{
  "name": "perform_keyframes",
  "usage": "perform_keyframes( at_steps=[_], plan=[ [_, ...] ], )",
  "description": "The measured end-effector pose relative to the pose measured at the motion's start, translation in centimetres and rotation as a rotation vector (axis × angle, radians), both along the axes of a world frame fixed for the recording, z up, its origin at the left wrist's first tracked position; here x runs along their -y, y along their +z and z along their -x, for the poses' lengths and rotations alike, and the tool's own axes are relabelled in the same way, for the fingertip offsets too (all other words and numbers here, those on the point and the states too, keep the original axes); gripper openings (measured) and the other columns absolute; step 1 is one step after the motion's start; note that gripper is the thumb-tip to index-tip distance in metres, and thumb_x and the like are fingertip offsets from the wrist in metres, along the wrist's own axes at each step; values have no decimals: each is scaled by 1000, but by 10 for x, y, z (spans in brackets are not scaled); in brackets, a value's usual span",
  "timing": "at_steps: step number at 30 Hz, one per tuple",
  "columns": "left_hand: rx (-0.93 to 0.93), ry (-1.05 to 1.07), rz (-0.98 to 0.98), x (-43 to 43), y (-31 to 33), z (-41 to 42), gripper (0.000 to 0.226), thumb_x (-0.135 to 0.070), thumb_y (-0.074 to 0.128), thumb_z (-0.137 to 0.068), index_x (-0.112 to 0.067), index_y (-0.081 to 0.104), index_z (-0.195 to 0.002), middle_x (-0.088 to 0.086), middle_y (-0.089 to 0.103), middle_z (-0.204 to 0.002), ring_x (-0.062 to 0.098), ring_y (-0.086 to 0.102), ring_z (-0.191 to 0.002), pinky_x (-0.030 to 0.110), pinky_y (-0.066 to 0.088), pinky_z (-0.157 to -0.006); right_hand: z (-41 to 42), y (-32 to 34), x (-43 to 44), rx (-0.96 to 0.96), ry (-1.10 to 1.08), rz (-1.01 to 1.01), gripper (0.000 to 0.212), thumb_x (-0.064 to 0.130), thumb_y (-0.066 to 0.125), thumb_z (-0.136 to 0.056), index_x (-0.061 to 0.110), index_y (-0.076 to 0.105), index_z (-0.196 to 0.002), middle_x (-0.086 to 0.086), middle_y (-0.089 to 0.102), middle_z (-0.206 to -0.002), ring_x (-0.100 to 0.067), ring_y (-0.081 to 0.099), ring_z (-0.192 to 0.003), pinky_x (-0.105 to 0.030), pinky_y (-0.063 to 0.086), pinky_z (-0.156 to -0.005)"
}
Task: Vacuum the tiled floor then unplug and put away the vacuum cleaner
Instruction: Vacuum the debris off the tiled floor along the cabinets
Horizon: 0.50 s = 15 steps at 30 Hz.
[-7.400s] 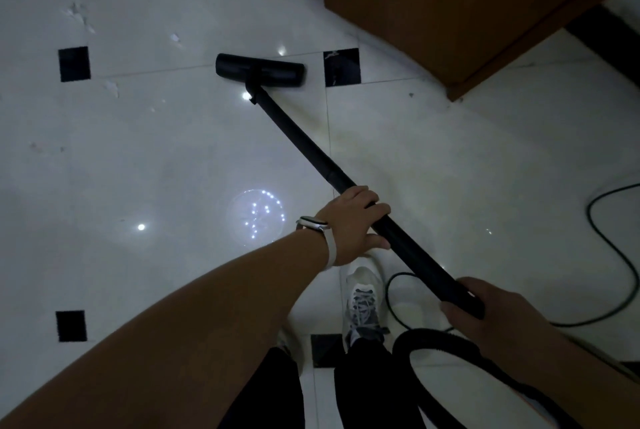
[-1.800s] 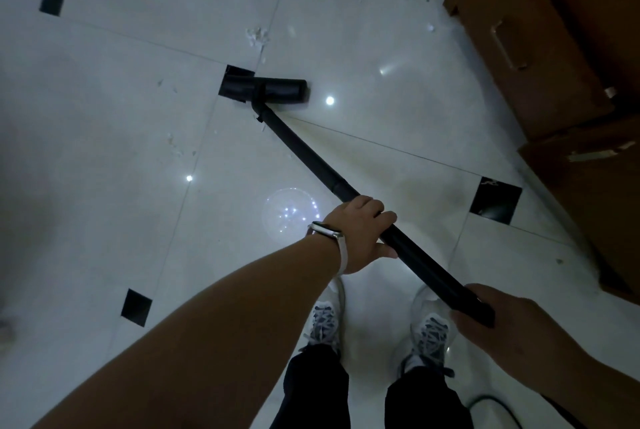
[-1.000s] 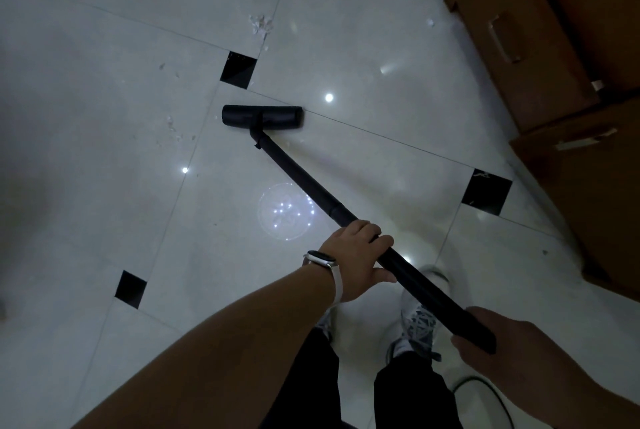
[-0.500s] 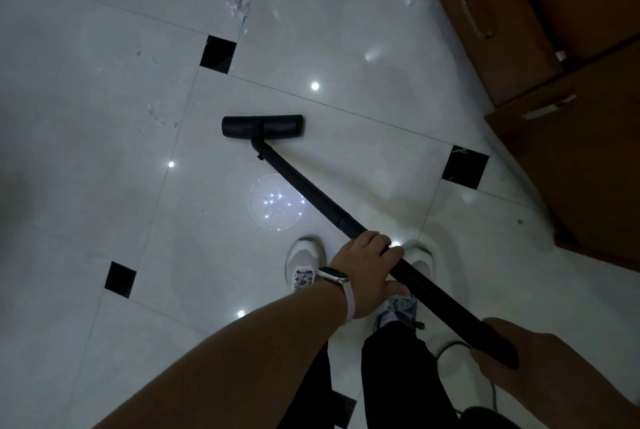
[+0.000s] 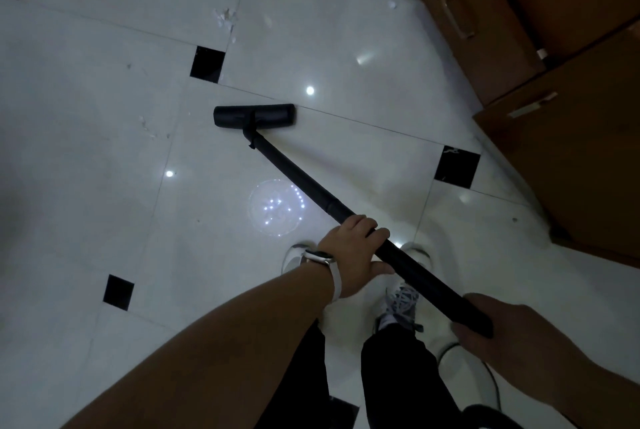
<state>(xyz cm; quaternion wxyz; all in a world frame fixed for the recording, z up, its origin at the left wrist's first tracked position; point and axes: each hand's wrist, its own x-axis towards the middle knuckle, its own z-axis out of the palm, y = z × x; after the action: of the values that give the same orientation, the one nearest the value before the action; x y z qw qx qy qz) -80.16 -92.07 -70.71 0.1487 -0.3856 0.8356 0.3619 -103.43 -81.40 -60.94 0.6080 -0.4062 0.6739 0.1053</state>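
Note:
A black vacuum wand point(image 5: 298, 175) slants from the lower right up to its flat floor head point(image 5: 254, 116), which lies on the white tiled floor point(image 5: 104, 138). My left hand point(image 5: 353, 252), with a white watch on the wrist, grips the wand at mid-length. My right hand point(image 5: 498, 331) grips the wand's near end at the lower right. Small white debris scraps point(image 5: 225, 16) lie on the tiles beyond the head, and more debris point(image 5: 147, 124) sits left of it.
Brown wooden cabinets point(image 5: 554, 89) with drawer handles line the right side. Black inlay squares point(image 5: 207, 64) mark the tile corners. My two feet in pale sneakers point(image 5: 401, 293) stand under the wand. A thin cord point(image 5: 491, 380) curves on the floor at the lower right.
The floor head slid back toward me, off the black inlay square and away from the debris. My feet stepped backward, and both hands kept their grip on the wand.

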Motion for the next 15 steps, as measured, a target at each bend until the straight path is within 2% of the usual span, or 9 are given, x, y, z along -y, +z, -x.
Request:
perform_keyframes(
  at_steps=[2,5,9,11,15],
  plan=[
    [5,3,24,15,-2,-5,63,-58,51,-88,-16,49,-135,8,50,-137,29,37,-133,45,43,-101,-3,-8,14,4,-3,18,14,41,65,-88,27,63,-86,-4,71,-72,-15,68,-63,-30,54,-63],
    [16,6,52,34,-8,-14,61,-56,54,-90,-16,48,-136,8,50,-135,28,38,-132,44,45,-100,-7,-20,34,17,26,65,15,41,65,-88,26,62,-86,-7,70,-72,-17,67,-63,-35,54,-63],
    [69,12,65,56,-15,-31,61,-58,49,-92,-20,43,-139,5,45,-141,26,33,-136,43,41,-106,-18,-34,58,36,52,110,15,41,66,-88,28,60,-83,-2,67,-67,-6,60,-52,-24,48,-54],
    [90,9,64,63,-17,-40,61,-59,48,-92,-21,41,-140,4,43,-142,25,31,-137,42,39,-107,-27,-38,66,37,62,119,11,41,65,-89,31,61,-85,-1,67,-67,-4,60,-53,-18,45,-51],
    [72,30,82,76,-18,-64,59,-58,49,-92,-20,45,-137,5,47,-138,25,36,-133,42,41,-104,-50,-38,80,38,88,159,8,39,65,-90,34,61,-85,1,67,-69,-4,60,-53,-18,43,-50]
  ],
)
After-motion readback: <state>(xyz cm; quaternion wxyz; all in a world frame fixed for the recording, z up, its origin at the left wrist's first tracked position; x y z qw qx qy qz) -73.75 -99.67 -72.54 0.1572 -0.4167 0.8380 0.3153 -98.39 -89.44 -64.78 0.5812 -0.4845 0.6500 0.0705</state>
